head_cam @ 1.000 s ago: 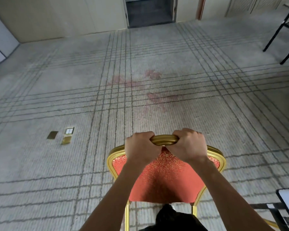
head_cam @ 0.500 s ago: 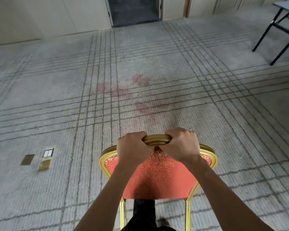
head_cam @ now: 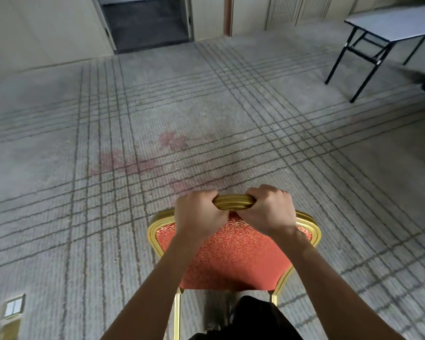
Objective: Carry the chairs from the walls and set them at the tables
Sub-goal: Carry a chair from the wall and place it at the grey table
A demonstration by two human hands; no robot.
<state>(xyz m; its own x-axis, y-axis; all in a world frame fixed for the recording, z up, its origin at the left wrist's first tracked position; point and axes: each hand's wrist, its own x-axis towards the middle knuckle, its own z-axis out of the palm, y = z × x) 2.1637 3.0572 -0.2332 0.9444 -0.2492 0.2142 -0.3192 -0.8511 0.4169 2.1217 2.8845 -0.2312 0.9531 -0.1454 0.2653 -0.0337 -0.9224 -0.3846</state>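
A gold-framed chair (head_cam: 233, 256) with a red patterned back is right in front of me, seen from above and behind. My left hand (head_cam: 199, 214) grips the gold top rail on its left side. My right hand (head_cam: 270, 209) grips the same rail just to the right, with a short stretch of rail showing between them. The seat and most of the legs are hidden under the chair back and my arms. A grey folding table (head_cam: 390, 28) on black legs stands at the far right.
Grey carpet with dark grid lines and faint red stains spreads ahead. A dark doorway (head_cam: 145, 20) opens in the far wall. A brass floor socket (head_cam: 12, 312) sits at the lower left. My dark-clad leg (head_cam: 250, 317) shows below the chair.
The view has advanced and swung right: the floor socket slid to the lower left, the table came further into sight. Both hands keep the same grip on the rail.
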